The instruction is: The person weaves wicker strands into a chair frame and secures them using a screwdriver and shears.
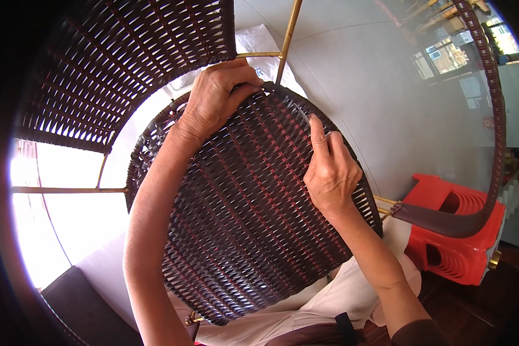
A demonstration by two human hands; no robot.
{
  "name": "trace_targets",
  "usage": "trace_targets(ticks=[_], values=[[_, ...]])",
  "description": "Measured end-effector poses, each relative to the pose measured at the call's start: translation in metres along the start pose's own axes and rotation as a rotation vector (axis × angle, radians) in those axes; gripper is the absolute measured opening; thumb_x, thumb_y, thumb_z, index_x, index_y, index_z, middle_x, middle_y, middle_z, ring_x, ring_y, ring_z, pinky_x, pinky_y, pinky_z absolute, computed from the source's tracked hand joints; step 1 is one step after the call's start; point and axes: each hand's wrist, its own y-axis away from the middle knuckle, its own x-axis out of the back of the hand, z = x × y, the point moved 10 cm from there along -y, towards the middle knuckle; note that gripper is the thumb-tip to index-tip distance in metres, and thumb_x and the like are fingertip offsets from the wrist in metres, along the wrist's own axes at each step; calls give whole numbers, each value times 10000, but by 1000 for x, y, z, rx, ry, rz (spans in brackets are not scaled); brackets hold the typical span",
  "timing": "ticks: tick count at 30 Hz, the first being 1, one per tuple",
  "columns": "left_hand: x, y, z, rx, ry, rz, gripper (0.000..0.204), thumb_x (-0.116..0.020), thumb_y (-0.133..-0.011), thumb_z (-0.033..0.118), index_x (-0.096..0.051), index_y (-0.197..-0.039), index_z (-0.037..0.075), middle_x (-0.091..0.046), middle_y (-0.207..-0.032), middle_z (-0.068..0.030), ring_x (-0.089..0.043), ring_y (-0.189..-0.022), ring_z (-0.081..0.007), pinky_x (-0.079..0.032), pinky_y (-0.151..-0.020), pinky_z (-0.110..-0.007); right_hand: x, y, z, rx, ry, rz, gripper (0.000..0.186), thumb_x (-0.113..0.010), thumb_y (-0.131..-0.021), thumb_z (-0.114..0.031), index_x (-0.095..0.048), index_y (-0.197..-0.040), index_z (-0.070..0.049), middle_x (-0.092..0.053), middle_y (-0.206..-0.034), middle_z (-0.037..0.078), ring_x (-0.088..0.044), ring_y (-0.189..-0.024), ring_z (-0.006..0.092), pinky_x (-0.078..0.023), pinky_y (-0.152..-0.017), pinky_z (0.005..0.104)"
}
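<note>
A dark brown woven wicker chair seat (242, 196) with reddish strands lies tilted over my lap. My left hand (219, 95) reaches over its far edge, fingers bent and closed on the wrapped rim, with the thumb on the near side. Beside those fingertips the rim shows a dark, bunched spot. Further right, my right hand (331, 170) is closed above the weave, its index fingertip at one end of a thin, greyish strip (297, 108). This strip runs along the edge toward my left fingertips. The palm hides whatever else my right hand holds.
The woven backrest (138, 63) stands at the upper left, joined by gold-coloured metal rods (288, 37). A brown wrapped armrest (496, 115) curves down the right side. Below it stands a red plastic stool (461, 230). White plastic sheeting (254, 40) lies on the grey floor behind the seat.
</note>
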Motion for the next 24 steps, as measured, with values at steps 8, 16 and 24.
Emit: trace_targets(ticks=[8,16,24], values=[[-7,1,-1,4,-84,-58,69,-629,-825,23,-628,-893,12,-660,-913,-91,-662,-835,-251,-522,-752,-337,-1,-1,-2,6,16,-18,548,-563,-762,-21,-514,-1305,-76,-452,-735,51,-487,-508,166,-462,-426,291],[-11,6,18,-234,-317,-134,200,-616,-776,-3,-624,-975,10,-666,-974,-111,-673,-845,-275,-558,-710,-342,4,-5,0,-47,-33,21,426,-524,-821,2,-581,-1234,-80,-467,-698,67,-511,-490,231,-420,-433,350],[-13,9,22,-345,-349,-100,242,-617,-746,-21,-624,-984,21,-661,-988,-101,-675,-837,-266,-559,-713,-345,3,-3,-1,-15,7,23,449,-534,-803,-18,-571,-1246,-79,-442,-694,49,-490,-493,183,-428,-422,307]])
